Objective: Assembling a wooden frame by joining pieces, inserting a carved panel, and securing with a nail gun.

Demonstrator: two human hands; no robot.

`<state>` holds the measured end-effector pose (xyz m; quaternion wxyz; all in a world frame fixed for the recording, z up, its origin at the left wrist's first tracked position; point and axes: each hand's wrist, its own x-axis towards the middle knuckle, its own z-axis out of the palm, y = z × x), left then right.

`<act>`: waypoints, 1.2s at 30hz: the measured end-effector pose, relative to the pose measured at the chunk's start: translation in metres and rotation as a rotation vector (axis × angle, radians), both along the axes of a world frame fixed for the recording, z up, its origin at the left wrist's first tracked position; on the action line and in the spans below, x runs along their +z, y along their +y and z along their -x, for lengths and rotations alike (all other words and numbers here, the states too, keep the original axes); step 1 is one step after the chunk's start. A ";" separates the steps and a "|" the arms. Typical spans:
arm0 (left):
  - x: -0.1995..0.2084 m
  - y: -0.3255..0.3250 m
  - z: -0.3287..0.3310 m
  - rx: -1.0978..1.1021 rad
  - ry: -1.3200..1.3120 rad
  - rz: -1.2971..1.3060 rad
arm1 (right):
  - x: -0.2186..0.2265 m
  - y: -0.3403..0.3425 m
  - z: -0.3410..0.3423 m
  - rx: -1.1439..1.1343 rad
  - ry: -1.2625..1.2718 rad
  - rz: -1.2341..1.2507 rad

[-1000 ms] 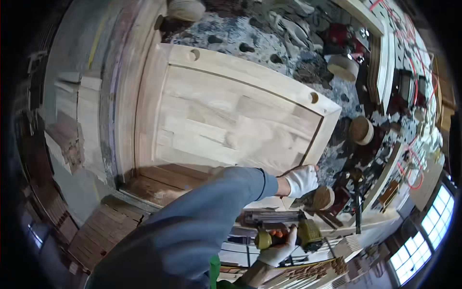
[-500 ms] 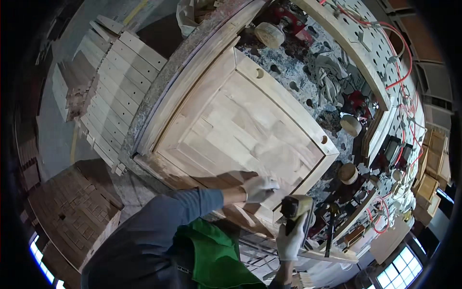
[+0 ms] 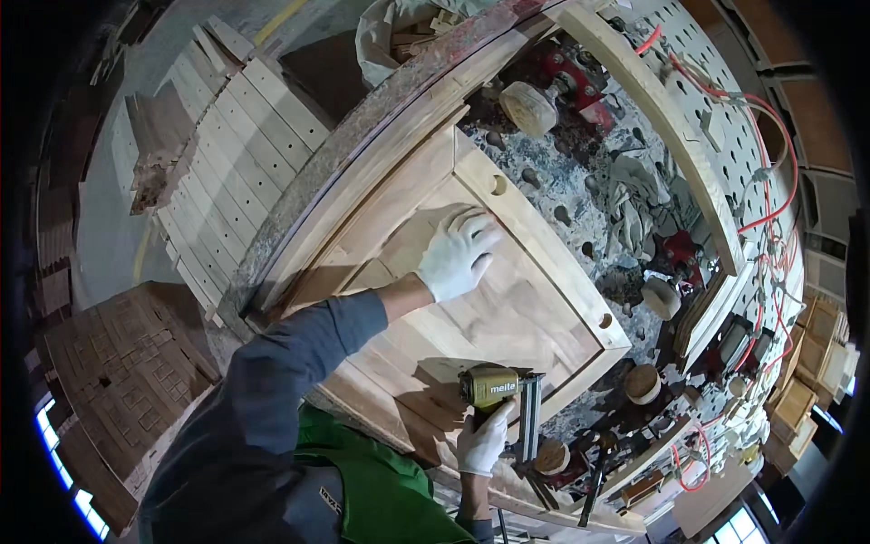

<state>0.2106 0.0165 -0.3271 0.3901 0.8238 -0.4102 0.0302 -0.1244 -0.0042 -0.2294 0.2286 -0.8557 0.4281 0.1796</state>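
A pale wooden frame with an inset panel (image 3: 399, 238) lies on the workbench before me. My left hand (image 3: 458, 252), in a white glove, rests over the panel near its far rail, fingers apart and slightly bent, holding nothing. In a white glove too, my right hand (image 3: 482, 444) grips the handle of a nail gun (image 3: 492, 387) with a dark gold body. The gun's black magazine (image 3: 531, 419) stands near the frame's near right corner; whether its nose touches the wood I cannot tell.
Red clamps with round wooden pads (image 3: 528, 111) and a crumpled rag (image 3: 632, 201) lie beyond the frame on the stained metal bench. Red air hoses (image 3: 781, 204) run along the right. A hammer (image 3: 595, 480) lies near the right corner. Drilled boards (image 3: 258, 172) are stacked at the left.
My left hand has moved from the near edge up to the far part of the panel. My right hand has brought the nail gun leftward, and its side now faces up.
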 end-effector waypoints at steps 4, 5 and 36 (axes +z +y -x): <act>0.004 -0.033 -0.018 0.172 -0.003 -0.122 | -0.006 -0.002 0.003 0.009 0.068 0.014; 0.003 -0.035 -0.020 0.172 0.013 -0.117 | -0.004 -0.003 -0.002 0.009 0.083 0.021; -0.009 -0.039 -0.011 0.319 -0.128 -0.374 | 0.059 -0.317 -0.044 0.349 -0.461 0.504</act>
